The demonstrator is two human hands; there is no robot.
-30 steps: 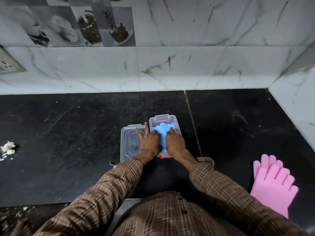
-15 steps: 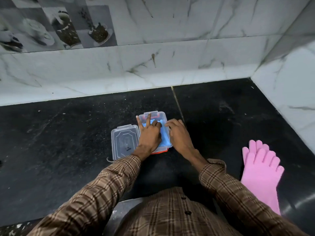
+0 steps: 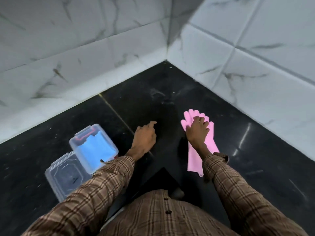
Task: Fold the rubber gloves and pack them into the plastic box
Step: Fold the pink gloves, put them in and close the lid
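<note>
Blue glove (image 3: pixel 95 149) now lies folded inside the plastic box (image 3: pixel 75 143) at eight o'clock; both hands have left it. Right hand (image 3: pixel 197 131) rests with fingers spread on the pink glove (image 3: pixel 208 142) at two o'clock, gripping nothing. Left hand (image 3: pixel 144 137) hovers loosely open between. Pink's folding comes next, I judge; the lid (image 3: pixel 63 174) waits beside the box.

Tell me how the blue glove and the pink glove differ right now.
The blue glove lies folded inside the clear plastic box; the pink glove lies unfolded, flat on the black counter, fingers pointing toward the wall. No hand touches the blue glove; the right hand rests on the pink one, while the left hand is over bare counter between them. Both look like rubber gloves of the same kind.
</note>
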